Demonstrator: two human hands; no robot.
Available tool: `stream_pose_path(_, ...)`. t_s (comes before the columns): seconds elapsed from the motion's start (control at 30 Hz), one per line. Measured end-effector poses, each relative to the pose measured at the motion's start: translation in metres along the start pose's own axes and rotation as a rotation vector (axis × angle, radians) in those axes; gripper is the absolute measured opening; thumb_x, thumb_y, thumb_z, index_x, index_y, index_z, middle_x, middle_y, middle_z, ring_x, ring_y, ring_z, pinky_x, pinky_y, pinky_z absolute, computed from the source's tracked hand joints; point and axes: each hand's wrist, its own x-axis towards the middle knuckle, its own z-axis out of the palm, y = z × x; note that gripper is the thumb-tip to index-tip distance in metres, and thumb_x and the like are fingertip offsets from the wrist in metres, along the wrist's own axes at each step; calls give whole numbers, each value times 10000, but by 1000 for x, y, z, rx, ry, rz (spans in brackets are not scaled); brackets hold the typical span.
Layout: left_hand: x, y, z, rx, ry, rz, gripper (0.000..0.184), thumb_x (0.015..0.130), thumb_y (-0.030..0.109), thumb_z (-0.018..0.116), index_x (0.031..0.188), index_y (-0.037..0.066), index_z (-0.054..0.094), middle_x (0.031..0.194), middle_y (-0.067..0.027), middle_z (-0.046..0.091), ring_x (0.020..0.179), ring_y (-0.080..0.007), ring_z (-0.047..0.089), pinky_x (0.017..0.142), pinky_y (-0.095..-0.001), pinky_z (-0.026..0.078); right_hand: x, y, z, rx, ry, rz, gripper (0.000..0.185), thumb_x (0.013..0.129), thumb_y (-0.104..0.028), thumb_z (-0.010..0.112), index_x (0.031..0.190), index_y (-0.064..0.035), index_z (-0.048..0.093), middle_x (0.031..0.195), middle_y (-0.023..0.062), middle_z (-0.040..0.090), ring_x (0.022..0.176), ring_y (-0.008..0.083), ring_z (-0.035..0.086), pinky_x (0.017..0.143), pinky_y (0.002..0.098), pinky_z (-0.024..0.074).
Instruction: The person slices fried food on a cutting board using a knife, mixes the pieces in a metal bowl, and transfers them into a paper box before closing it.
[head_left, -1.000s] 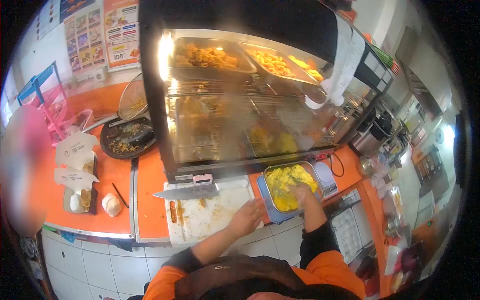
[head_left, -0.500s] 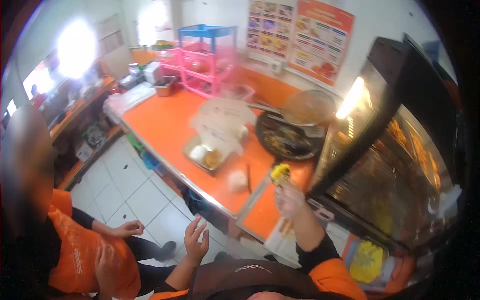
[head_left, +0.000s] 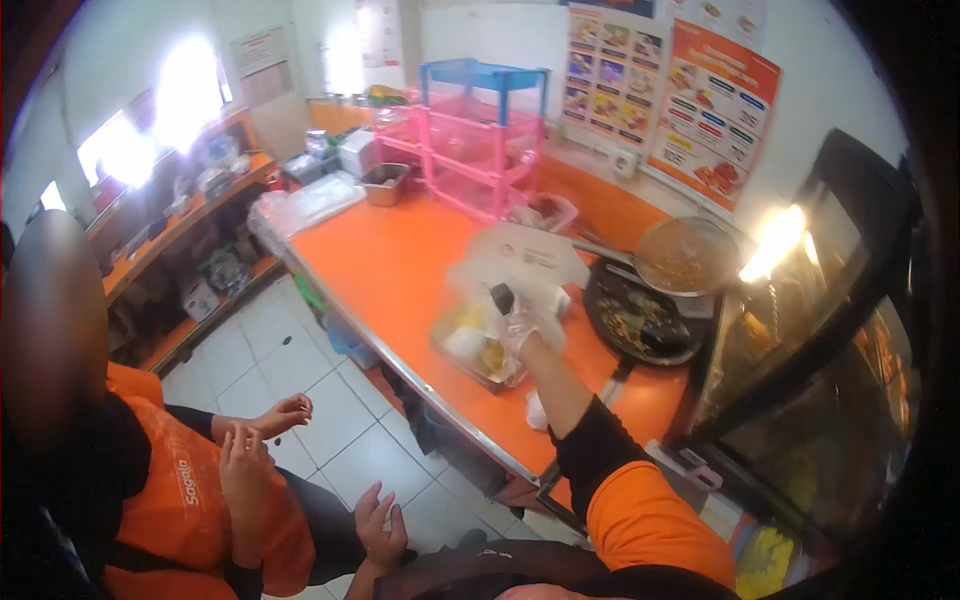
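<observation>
Head view: your right hand [head_left: 520,332], in a clear glove, is over the open food box [head_left: 462,366], which sits on the orange counter [head_left: 350,250] near its metal edge [head_left: 420,385]; a small dark object [head_left: 502,297] shows at your fingers, but you cannot tell whether they grip it. Yellow and white food lies within the box walls, and the raised lid [head_left: 530,262] bounds the far side. To the right, the dark dish [head_left: 597,300] and sieve [head_left: 690,255] narrow the room before the display case [head_left: 830,400]; bare counter opens leftward, up to the pink rack [head_left: 480,150]. Your left hand [head_left: 382,528], fingers loosely spread and holding nothing, is outside the edge above the tiled floor [head_left: 380,445], near a co-worker's hands [head_left: 285,412].
</observation>
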Motion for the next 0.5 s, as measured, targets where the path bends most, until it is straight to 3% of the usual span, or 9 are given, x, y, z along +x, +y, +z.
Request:
stream_pose_path(0.07, 8, 10, 22, -27, -32, 115, 265, 717, -8, 605, 982, -6, 614, 1126, -202, 557, 1007, -358, 543, 850, -414, 436, -44, -5, -27, 266, -72, 115, 346, 873, -380, 510, 1061, -90, 499, 790, 46, 523, 692, 163, 517, 580, 319, 424)
stream_pose_path(0.2, 18, 69, 78, -241, -243, 449, 278, 736, 14, 598, 1013, 0, 598, 1122, -196, 566, 1022, -383, 538, 879, -450, 420, -231, -44, -79, 440, -100, 396, 244, 884, -370, 526, 779, -149, 527, 511, -102, 400, 425, 36, 395, 421, 187, 324)
stream_pose_path(0.3, 6, 125, 132, -477, -447, 697, 257, 746, 52, 614, 1002, 33, 601, 1090, -174, 590, 1005, -389, 553, 850, -459, 441, -353, -6, -174, 621, 113, 356, 225, 883, -334, 529, 801, -125, 532, 545, -76, 410, 436, 53, 400, 411, 198, 331)
stream_pose_path(0.33, -5, 150, 148, -561, -557, 800, 267, 740, 52, 620, 1006, 47, 605, 1090, -167, 592, 1008, -389, 554, 842, -454, 447, -404, -11, -201, 538, 391, 184, 214, 870, -274, 540, 960, -81, 520, 652, 5, 500, 507, 109, 483, 443, 231, 391)
stream_pose_path(0.37, -17, 178, 163, -629, -647, 894, 277, 733, 52, 626, 1010, 62, 609, 1090, -160, 594, 1012, -389, 555, 835, -449, 454, -460, -21, -225, 434, 646, 29, 320, 857, -214, 550, 1120, -37, 507, 758, 85, 591, 577, 165, 566, 476, 264, 451)
stream_pose_path(0.4, -31, 205, 177, -672, -716, 977, 289, 727, 53, 633, 1014, 76, 612, 1090, -153, 597, 1015, -388, 556, 827, -444, 460, -505, -34, -243, -502, 1016, 35, 384, 854, -208, 535, 1177, -17, 458, 865, 147, 592, 714, 243, 580, 609, 320, 466)
stream_pose_path(0.47, -69, 260, 193, -766, -923, 1139, 330, 705, 52, 643, 1028, 113, 609, 1114, -122, 585, 1036, -341, 555, 838, -414, 472, -591, -54, -269, -1321, 1346, 226, 495, 859, -234, 497, 1279, -10, 359, 1071, 214, 549, 951, 332, 552, 820, 384, 435)
stream_pose_path(0.5, -91, 291, 199, -821, -1007, 1219, 338, 707, 46, 632, 1037, 114, 605, 1131, -118, 577, 1040, -325, 553, 852, -406, 469, -632, -56, -299, -1148, 1425, 350, 541, 867, -264, 475, 1323, -25, 309, 1170, 220, 505, 1051, 342, 509, 898, 392, 388)
